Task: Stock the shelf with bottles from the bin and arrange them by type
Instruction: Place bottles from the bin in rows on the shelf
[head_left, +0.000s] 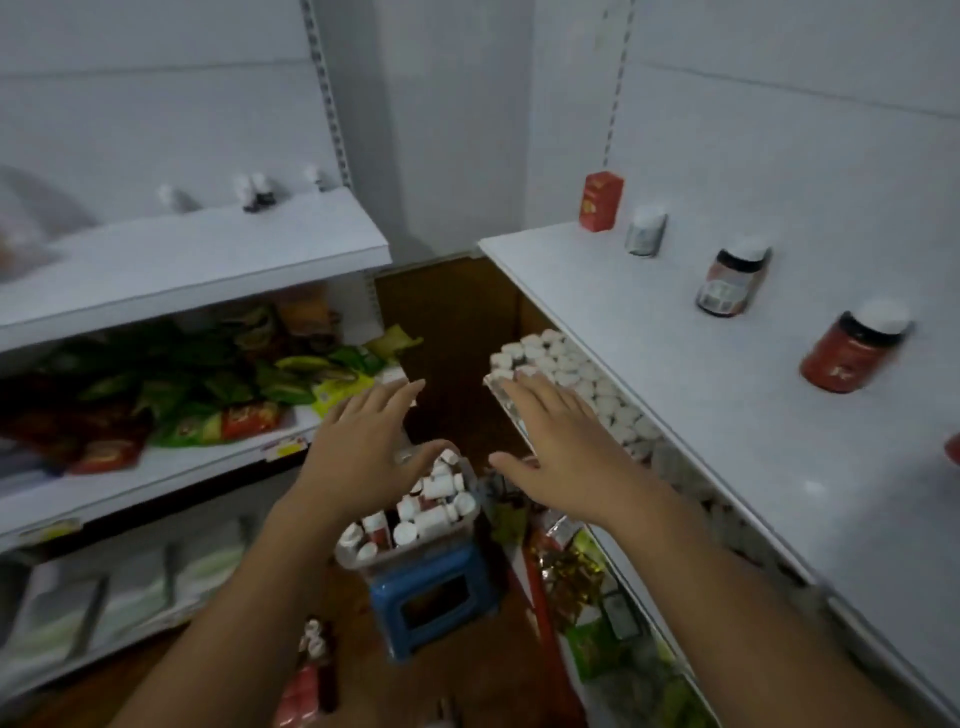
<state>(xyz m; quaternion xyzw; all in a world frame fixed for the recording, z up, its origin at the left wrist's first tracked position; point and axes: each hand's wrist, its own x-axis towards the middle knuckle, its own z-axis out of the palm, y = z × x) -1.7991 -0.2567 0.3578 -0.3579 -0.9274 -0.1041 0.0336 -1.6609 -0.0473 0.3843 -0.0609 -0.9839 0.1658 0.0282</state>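
A clear bin (366, 560) is sitting on a blue stool (431, 597) in the corner between two white shelving units. It is holding a loose heap of small white-capped bottles (434, 499), lying at all angles.

The left hand (363, 441) is hovering palm down over the bin's far left side, fingers straight and spread, holding nothing. The right hand (561, 457) is doing the same just right of the bin, flat and empty, its fingertips reaching to the front edge of a lower shelf packed with rows of white-capped bottles (571, 374); whether they are touching is unclear.

On the right upper shelf (649, 395), a red box (601, 201), a grey bottle (645, 231), a dark bottle (732, 283) and a red bottle (852, 353) are standing well apart in a line. On the left upper shelf (208, 254), a few small bottles (254, 192) are standing at the back. Below it, snack packets (208, 384) are lying in a pile. More packets (571, 571) are crowding the space right of the stool.
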